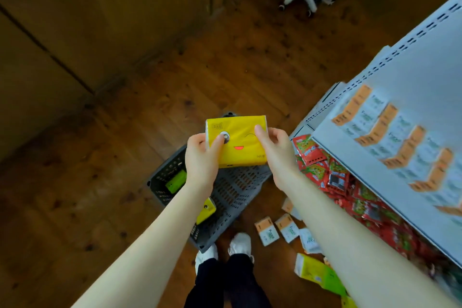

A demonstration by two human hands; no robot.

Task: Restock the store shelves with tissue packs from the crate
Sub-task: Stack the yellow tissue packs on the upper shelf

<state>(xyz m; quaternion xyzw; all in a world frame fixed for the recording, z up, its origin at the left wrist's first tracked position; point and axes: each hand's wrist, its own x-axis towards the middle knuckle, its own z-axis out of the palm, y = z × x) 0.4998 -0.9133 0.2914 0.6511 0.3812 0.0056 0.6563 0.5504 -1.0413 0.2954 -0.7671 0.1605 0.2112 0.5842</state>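
Both hands hold one yellow tissue pack [237, 142] in the air above the grey crate [232, 190], which sits on the wooden floor [140, 97] and serves as the landmark here. The left hand [202, 160] has its fingers clamped on the pack's left end, thumb on the printed face; the right hand [275, 150] pinches the right end the same way, thumb on top and fingers curled behind. Inside the crate a green pack [176, 180] and another yellow pack [206, 210] lie near its left wall. Right of the crate stands the white shelf unit [390, 97], its upper shelf lined with orange-and-white packs [390, 137], and below it a heap of red snack packets [350, 187]. A few small packs [277, 230] lie loose on the floor just right of the crate's near corner.

The step in hand looks like carrying this pack to the shelf. To do it well, keep the grip even at both ends so the soft pack stays flat, turn it face-out, and slide it into a free gap without nudging the standing rows
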